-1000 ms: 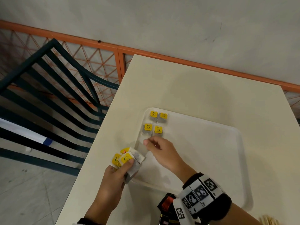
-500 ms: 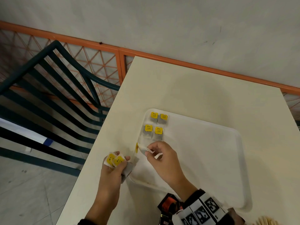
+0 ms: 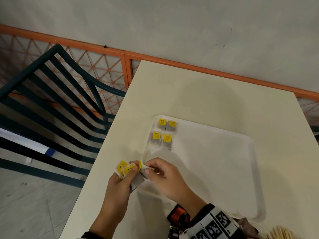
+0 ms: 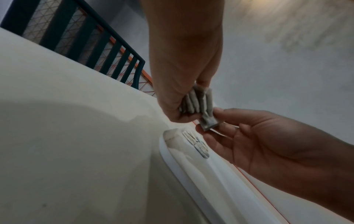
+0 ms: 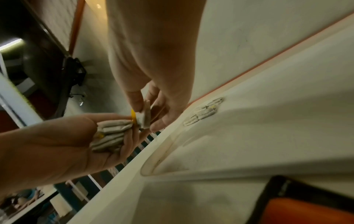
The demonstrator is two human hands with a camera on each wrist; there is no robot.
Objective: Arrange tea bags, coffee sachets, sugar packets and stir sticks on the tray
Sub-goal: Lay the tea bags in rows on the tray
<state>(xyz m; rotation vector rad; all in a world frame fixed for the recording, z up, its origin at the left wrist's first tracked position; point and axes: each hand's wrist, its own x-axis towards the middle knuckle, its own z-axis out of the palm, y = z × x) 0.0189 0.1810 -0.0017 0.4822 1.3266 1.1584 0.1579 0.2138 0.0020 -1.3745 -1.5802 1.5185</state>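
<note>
Four tea bags (image 3: pixel 164 133) with yellow tags lie in a two-by-two block in the far left corner of the white tray (image 3: pixel 255 169). My left hand (image 3: pixel 128 173) grips a bundle of several tea bags (image 3: pixel 125 169) just off the tray's left rim. Touching that bundle, my right hand (image 3: pixel 148 170) pinches a single tea bag (image 3: pixel 143 171) between thumb and fingers. The left wrist view shows the bundle (image 4: pixel 197 103) edge-on and the pinched bag (image 4: pixel 207 122). In the right wrist view the pinched bag (image 5: pixel 144 118) meets the bundle (image 5: pixel 113 133) above the tray's corner.
Black and orange coffee sachets (image 3: pixel 179 219) lie at the table's near edge under my right wrist. Wooden stir sticks (image 3: pixel 283 233) show at the bottom right. A dark blue slatted chair (image 3: pixel 60 100) stands left of the table, with an orange railing (image 3: pixel 127 69) and a wall behind.
My right hand has drawn back from over the tray's left side to the left hand's bundle, still pinching a tea bag. The four bags on the tray have not moved.
</note>
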